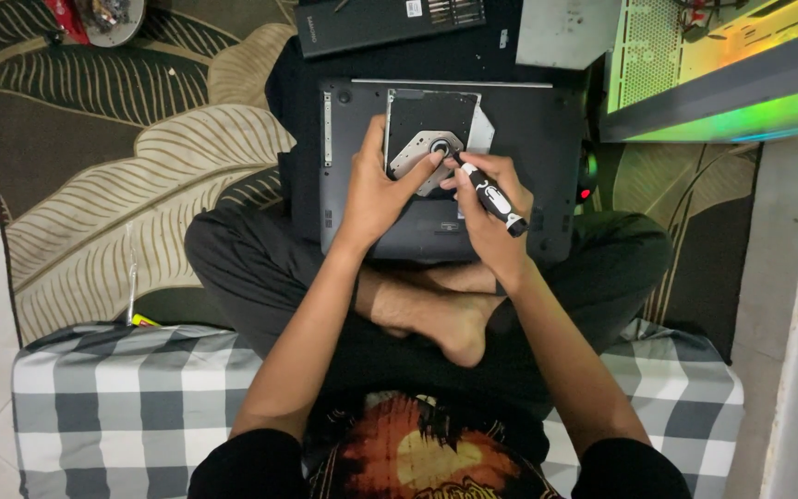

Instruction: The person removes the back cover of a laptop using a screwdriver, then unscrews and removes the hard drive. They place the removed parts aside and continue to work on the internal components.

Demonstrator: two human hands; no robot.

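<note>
Sitting cross-legged, a person keeps a dark grey upturned laptop base (pixel 528 139) across the lap. On its upper middle lies a flat square optical drive with a silvery metal plate and round hub (pixel 429 139). The left hand (pixel 376 185) rests on that drive, fingers spread narrowly, forefinger tip touching the hub, holding nothing. The right hand (pixel 487 208) is closed around a slim black-and-white screwdriver (pixel 489 196). Its long axis runs diagonally: the tip points up-left onto the drive just beside the hub, the handle end points down-right over the laptop base. Beyond the laptop base lies a black rectangular tool case (pixel 390 23); left of it spreads a leaf-patterned rug (pixel 140 166).
</note>
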